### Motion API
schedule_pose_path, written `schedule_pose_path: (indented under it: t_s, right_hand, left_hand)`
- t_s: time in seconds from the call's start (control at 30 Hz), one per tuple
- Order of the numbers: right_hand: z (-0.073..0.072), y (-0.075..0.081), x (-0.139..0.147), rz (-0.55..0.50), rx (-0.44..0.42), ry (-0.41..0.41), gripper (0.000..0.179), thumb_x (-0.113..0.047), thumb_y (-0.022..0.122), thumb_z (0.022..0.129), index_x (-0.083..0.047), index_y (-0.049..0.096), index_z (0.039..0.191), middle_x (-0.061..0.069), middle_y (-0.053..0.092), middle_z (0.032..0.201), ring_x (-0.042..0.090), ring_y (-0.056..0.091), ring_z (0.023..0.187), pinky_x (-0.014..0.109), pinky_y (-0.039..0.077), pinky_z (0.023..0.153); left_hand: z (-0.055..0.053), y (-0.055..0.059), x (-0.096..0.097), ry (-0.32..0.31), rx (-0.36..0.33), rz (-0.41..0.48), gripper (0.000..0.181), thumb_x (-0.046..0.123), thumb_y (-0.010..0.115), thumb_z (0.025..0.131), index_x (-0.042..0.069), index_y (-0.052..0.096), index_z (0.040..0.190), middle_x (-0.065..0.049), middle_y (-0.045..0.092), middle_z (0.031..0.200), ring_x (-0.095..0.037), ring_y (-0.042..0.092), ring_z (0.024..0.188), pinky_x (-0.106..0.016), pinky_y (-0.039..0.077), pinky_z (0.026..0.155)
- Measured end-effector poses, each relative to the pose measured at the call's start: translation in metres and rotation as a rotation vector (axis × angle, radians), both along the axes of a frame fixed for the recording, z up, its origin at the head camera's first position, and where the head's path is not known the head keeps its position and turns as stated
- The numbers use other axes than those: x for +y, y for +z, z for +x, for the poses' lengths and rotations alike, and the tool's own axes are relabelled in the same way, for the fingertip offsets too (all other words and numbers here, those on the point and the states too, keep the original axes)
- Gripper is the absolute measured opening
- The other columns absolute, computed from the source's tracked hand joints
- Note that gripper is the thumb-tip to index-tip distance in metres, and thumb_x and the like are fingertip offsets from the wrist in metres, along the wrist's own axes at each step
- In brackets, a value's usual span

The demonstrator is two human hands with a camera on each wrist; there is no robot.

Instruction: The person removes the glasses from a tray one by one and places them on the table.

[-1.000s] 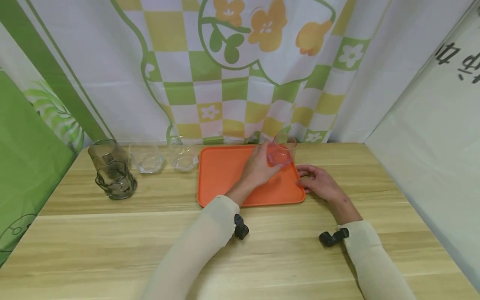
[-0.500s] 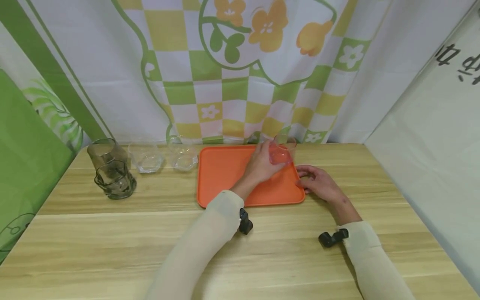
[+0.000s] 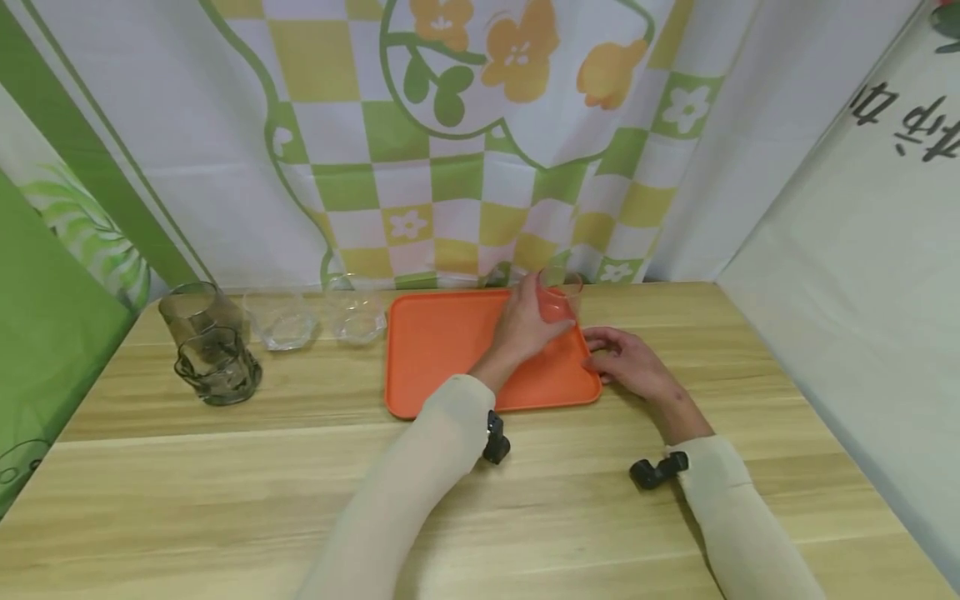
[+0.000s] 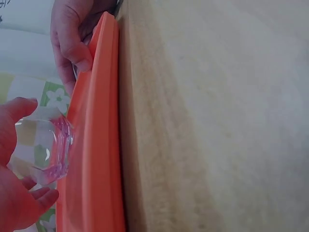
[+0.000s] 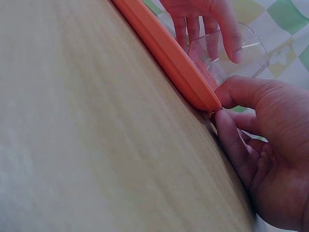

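A clear drinking glass with a pink-tinted base (image 3: 555, 310) stands upright on the right part of the orange tray (image 3: 442, 350). My left hand (image 3: 525, 325) is at the glass, its thumb spread out on the near side and the fingers on the left. In the left wrist view, the glass (image 4: 46, 147) lies between the extended thumb (image 4: 21, 107) and the lower fingers (image 4: 46, 198). At the tray's right edge, my right hand (image 3: 630, 362) pinches the rim. The right wrist view has its thumb and forefinger meeting at the tray's corner (image 5: 205, 99).
Left of the tray stand two clear glasses, one near it (image 3: 358, 323) and one farther left (image 3: 288, 325). Beyond them are a tall smoky glass (image 3: 191, 308) and a short smoky one (image 3: 219, 371). A checked curtain (image 3: 450, 183) hangs behind the wooden table (image 3: 225, 500).
My left thumb has spread away from the glass, and the left forearm has shifted slightly right. My right hand keeps its place at the tray's edge. The head view has shifted a little.
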State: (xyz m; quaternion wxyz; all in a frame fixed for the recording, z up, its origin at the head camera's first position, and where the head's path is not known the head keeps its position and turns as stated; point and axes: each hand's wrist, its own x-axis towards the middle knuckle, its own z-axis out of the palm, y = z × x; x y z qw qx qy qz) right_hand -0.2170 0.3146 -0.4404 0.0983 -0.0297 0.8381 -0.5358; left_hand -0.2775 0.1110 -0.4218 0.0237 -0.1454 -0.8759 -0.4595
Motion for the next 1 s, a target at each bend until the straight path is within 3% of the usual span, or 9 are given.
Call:
schedule_pose_path:
  t_s: [0.27,1.0]
  right_hand:
    - [-0.0006,0.0018,0.0002,0.013,0.007,0.000,0.057,-0.012,0.072,0.097,0.003,0.049,0.147,0.025,0.060,0.126,0.018,0.067,0.088,0.028,0.059,0.072]
    - [0.0000,-0.0010,0.0006,-0.003,0.002,0.001,0.056,-0.010,0.070,0.097,0.004,0.049,0.147,0.026,0.060,0.125,0.018,0.066,0.087,0.029,0.059,0.072]
  left_hand:
    - [-0.0022,0.0025,0.0045,0.014,0.016,0.012,0.088,0.030,0.086,0.086,0.013,0.035,0.156,-0.011,0.048,0.145,-0.030,0.058,0.121,-0.044,0.052,0.095]
    - [-0.0061,-0.0012,-0.0005,-0.044,0.000,0.125,0.086,0.021,0.086,0.086,0.006,0.037,0.155,-0.017,0.051,0.143,-0.029,0.055,0.123,-0.041,0.050,0.100]
